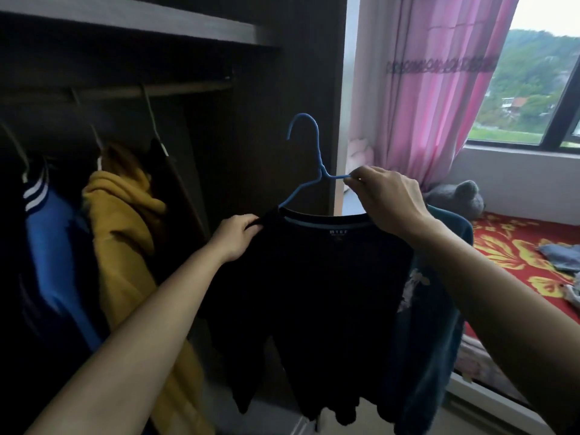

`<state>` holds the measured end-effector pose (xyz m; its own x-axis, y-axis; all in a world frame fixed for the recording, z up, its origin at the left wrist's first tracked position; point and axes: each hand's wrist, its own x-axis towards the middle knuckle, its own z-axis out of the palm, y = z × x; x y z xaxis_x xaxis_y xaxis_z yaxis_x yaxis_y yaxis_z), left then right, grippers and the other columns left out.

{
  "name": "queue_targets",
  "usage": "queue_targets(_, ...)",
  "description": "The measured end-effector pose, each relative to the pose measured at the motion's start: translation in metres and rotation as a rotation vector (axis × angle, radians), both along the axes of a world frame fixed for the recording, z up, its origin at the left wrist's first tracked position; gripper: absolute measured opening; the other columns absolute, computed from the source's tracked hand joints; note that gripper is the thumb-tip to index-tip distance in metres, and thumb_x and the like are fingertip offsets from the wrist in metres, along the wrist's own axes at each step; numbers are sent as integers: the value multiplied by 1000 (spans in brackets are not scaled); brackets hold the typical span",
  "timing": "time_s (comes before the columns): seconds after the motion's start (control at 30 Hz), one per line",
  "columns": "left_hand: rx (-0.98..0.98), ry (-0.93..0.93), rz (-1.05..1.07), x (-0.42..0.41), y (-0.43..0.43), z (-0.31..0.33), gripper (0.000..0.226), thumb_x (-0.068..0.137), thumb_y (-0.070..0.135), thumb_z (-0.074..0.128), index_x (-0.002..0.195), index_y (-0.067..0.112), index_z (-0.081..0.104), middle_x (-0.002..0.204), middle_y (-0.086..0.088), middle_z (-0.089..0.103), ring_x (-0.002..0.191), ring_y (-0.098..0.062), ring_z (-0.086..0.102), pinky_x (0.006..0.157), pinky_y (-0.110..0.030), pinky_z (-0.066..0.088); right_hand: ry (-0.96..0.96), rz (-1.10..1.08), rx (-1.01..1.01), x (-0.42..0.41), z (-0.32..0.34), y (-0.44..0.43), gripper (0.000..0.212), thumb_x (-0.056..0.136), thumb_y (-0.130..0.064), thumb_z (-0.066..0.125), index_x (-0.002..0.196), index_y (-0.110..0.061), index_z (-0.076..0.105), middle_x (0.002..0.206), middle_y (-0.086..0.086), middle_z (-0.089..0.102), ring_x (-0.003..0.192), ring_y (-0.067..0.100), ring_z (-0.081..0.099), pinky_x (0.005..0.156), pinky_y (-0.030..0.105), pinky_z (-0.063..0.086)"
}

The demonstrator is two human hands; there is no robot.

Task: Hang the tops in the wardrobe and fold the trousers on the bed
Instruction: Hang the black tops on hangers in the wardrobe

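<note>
so the top (314, 277) is soft and floppy, draped on the hanger (306, 180) by the wardrobe (282, 58). left grip (238, 233) pinches its shoulder, right grip (389, 199) pinches the hanger arm; i'd carry it by the stiff hanger.

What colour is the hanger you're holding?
Blue. The hanger shows best in the head view, poking out of the black top.

Two hands hold a black top (314, 277) on a blue hanger (309, 171): left hand (237, 235) grips its shoulder, right hand (389, 199) pinches the hanger, before an open wardrobe (188, 32).
</note>
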<state>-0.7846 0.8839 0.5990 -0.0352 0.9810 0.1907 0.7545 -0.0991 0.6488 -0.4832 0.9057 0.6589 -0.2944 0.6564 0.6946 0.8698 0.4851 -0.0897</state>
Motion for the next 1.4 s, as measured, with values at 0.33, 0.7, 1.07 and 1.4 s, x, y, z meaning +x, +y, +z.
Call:
queue_targets(0.33, 396, 650, 180, -37, 22, 35, 35, 94, 39, 51, 123, 22, 59, 123, -2, 59, 116, -23, 52, 98, -42, 42, 55, -152, 41, -56, 32, 14, 32, 101, -41, 44, 101, -20, 70, 94, 7, 72, 83, 39, 65, 66, 40, 46)
queue_targets(0.7, 441, 892, 583, -119, 72, 132, 80, 88, 47, 56, 154, 22, 18, 160, -21, 12, 147, -39, 11, 115, -61, 13, 290, 136, -221, -186, 58, 108, 34, 92, -20, 50, 125, -30, 55, 115, 11, 67, 102, 39, 60, 74, 39, 39)
queue_targets(1.07, 481, 998, 765, -163, 101, 143, 106, 63, 41, 70, 152, 11, 22, 154, -19, 27, 142, -38, 20, 113, -65, 4, 264, 446, -318, -297, 76, 170, 38, 89, -7, 51, 122, -17, 66, 110, 17, 69, 102, 41, 64, 85, 44, 55)
queue_targets(1.4, 473, 984, 755, -163, 99, 146, 102, 66, 37, 66, 153, 12, 19, 158, -18, 21, 146, -36, 14, 115, -66, 3, 291, 520, -268, -299, 38, 172, 44, 99, -5, 48, 141, -12, 54, 115, 19, 70, 103, 36, 67, 88, 40, 54)
